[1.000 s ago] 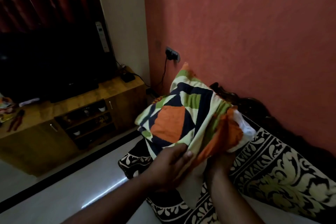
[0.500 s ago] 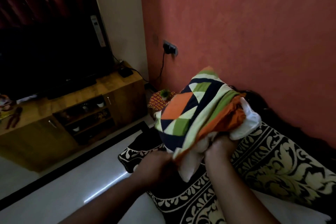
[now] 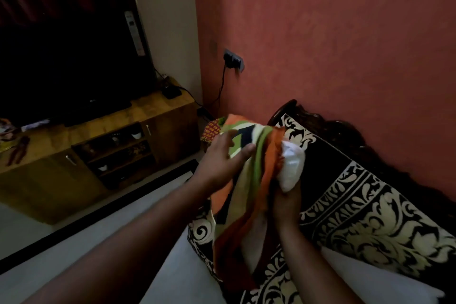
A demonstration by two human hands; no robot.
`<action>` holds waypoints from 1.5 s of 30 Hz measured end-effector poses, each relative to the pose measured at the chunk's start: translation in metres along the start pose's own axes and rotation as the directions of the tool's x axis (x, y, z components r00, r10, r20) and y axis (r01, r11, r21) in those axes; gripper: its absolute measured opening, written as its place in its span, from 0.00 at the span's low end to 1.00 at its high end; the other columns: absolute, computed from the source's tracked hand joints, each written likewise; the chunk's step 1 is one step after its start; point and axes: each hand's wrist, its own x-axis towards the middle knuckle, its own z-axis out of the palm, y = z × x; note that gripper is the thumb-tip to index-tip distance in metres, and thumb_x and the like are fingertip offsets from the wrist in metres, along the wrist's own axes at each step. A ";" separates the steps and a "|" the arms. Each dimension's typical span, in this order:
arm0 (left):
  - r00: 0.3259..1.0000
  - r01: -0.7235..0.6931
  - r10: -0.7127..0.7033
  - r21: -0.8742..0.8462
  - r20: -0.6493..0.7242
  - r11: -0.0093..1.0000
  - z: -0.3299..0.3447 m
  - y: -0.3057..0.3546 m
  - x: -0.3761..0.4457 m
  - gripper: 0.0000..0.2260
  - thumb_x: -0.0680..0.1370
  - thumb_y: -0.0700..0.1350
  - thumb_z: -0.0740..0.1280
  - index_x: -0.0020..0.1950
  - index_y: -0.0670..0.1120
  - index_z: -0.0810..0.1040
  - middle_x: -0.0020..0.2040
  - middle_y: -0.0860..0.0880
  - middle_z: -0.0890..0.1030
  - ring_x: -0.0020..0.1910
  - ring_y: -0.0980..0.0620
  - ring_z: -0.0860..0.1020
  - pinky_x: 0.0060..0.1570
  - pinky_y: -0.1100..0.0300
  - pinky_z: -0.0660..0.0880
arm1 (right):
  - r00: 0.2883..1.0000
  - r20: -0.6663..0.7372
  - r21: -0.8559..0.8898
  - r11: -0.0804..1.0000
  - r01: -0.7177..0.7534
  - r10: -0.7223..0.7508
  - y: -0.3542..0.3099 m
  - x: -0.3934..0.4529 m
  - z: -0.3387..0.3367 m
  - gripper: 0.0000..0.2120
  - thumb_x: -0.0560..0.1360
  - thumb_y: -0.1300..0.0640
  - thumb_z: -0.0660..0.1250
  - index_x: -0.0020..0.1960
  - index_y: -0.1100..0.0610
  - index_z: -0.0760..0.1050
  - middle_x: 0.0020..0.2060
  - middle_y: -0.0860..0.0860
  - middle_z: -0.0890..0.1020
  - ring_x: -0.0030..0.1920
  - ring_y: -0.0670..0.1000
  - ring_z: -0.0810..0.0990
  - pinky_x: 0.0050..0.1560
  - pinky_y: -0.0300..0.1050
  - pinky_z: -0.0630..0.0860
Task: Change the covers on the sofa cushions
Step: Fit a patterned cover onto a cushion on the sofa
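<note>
Above sofa (image 3: 370,205), hand (image 3: 287,201) holds cushion (image 3: 292,165) upright

The sofa (image 3: 370,217) fills the lower right, against the wall (image 3: 320,32). The cabinet (image 3: 81,150) stands at left, with the TV (image 3: 69,61) on it. The cushion (image 3: 246,180) is at centre, above the sofa.

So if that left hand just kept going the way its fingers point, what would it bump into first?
The left hand already lies on the patterned cushion cover, its fingers pointing up and right across it. Going on, it would probably meet the white cushion insert poking out of the cover, though depth is hard to judge.
</note>
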 end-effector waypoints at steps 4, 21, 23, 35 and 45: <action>0.991 0.007 -0.056 0.372 0.122 0.928 0.011 0.004 0.037 0.24 0.76 0.66 0.64 0.60 0.49 0.78 0.54 0.49 0.81 0.53 0.48 0.79 0.49 0.53 0.75 | 0.992 0.124 -0.168 0.986 0.000 0.021 -0.006 -0.007 0.006 0.33 0.67 0.27 0.65 0.64 0.47 0.75 0.56 0.51 0.84 0.58 0.52 0.81 0.58 0.50 0.77; 0.968 0.207 -0.176 -0.176 0.178 0.962 -0.038 -0.085 -0.041 0.32 0.75 0.66 0.68 0.75 0.59 0.64 0.65 0.55 0.78 0.60 0.58 0.78 0.59 0.53 0.79 | 0.948 0.297 -0.520 0.852 0.056 0.118 -0.011 0.006 0.084 0.26 0.72 0.45 0.72 0.67 0.51 0.74 0.47 0.55 0.84 0.48 0.58 0.83 0.45 0.47 0.76; 0.955 0.219 -0.223 0.041 0.194 0.975 -0.043 -0.106 -0.047 0.37 0.72 0.65 0.72 0.76 0.59 0.59 0.67 0.51 0.77 0.60 0.52 0.79 0.57 0.51 0.80 | 0.948 0.299 -0.539 0.839 0.072 0.111 -0.016 0.004 0.102 0.30 0.71 0.52 0.69 0.72 0.48 0.69 0.51 0.55 0.84 0.51 0.59 0.82 0.48 0.47 0.76; 0.931 -0.221 0.048 0.451 0.363 0.865 -0.112 -0.152 0.054 0.19 0.77 0.51 0.63 0.68 0.62 0.76 0.59 0.55 0.82 0.55 0.51 0.81 0.49 0.53 0.79 | 0.814 0.569 -0.745 0.493 0.450 0.117 -0.008 0.071 0.202 0.18 0.77 0.53 0.63 0.66 0.45 0.68 0.56 0.56 0.83 0.55 0.61 0.82 0.51 0.52 0.77; 0.818 -0.349 -0.145 0.680 0.557 0.644 -0.121 -0.191 0.137 0.13 0.82 0.58 0.60 0.58 0.54 0.80 0.53 0.53 0.81 0.54 0.51 0.79 0.43 0.61 0.66 | 0.619 0.783 -0.605 0.305 0.736 0.059 0.038 0.150 0.279 0.29 0.78 0.52 0.65 0.77 0.46 0.62 0.61 0.51 0.81 0.58 0.57 0.80 0.52 0.51 0.78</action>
